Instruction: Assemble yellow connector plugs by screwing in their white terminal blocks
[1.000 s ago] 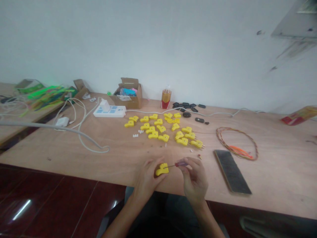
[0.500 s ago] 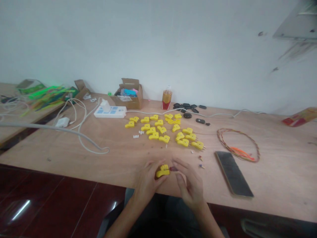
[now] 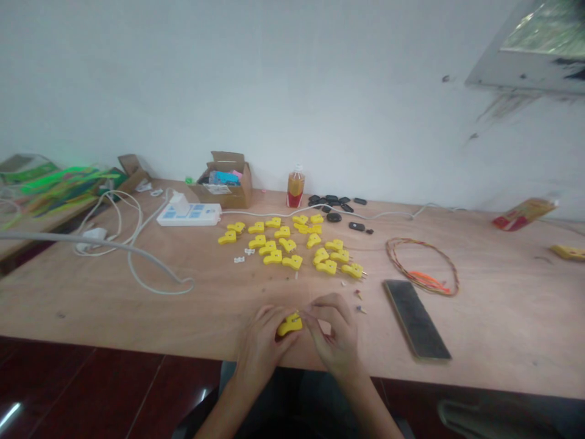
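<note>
**Left hand [image 3: 261, 342] clenches a chunky yellow plastic connector [image 3: 289, 325]; right hand [image 3: 333, 334] pinches at it.**

On the pale plywood workbench [image 3: 475, 347], a white power strip [image 3: 189, 214] sits far left and a dark rectangular board [image 3: 415, 318] lies right of the hands. A cluster of matching yellow connectors [image 3: 292, 262] spreads farther out. The held connector stays just above the bench's near edge, with the right fingertips [image 3: 311, 312] closed at its far side; whether they grip anything, I cannot tell.
</note>
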Tool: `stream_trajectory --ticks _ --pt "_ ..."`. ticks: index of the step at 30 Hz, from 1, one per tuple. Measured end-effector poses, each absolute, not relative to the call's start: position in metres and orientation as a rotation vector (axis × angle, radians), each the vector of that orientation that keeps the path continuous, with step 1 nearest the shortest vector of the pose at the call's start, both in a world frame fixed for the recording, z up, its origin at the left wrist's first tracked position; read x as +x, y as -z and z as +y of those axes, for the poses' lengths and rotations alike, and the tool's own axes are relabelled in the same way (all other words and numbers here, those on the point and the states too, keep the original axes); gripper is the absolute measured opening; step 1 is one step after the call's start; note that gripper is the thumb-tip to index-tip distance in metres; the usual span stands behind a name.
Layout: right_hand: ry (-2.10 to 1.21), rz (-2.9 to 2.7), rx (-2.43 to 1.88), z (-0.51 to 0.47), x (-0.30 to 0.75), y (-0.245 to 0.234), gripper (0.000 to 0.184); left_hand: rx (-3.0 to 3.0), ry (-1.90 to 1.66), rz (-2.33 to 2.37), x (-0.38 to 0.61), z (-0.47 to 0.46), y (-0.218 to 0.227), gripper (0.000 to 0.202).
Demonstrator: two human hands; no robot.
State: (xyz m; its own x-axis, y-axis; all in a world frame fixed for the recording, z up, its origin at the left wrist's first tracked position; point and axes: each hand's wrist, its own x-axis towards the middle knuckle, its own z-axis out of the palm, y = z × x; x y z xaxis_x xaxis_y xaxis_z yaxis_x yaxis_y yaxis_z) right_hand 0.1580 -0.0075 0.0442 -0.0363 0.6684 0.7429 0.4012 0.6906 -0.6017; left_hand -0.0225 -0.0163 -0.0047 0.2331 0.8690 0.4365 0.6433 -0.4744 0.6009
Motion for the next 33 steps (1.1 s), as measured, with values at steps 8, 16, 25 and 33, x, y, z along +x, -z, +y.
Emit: stream_trajectory --ticks 8,16,25,33 --pt "-0.506 -1.755 -0.874 -0.016 0.164 -0.051 0.037 2.221 -1.095 1.433 -0.02 -0.016 0.007 0.035" --pt "-0.514 -1.562 -0.861 -0.002 0.156 -0.049 0.018 2.207 -1.069 1.432 -0.02 -0.017 0.008 0.037" --pt "-0.623 -1.663 -0.866 -0.01 0.169 -0.045 0.015 2.224 -1.074 1.421 -0.02 -0.018 0.003 0.038" --pt "-0.561 -1.625 -0.892 -0.013 0.156 -0.04 0.009 2.229 -1.088 1.413 -0.02 -0.017 0.006 0.032"
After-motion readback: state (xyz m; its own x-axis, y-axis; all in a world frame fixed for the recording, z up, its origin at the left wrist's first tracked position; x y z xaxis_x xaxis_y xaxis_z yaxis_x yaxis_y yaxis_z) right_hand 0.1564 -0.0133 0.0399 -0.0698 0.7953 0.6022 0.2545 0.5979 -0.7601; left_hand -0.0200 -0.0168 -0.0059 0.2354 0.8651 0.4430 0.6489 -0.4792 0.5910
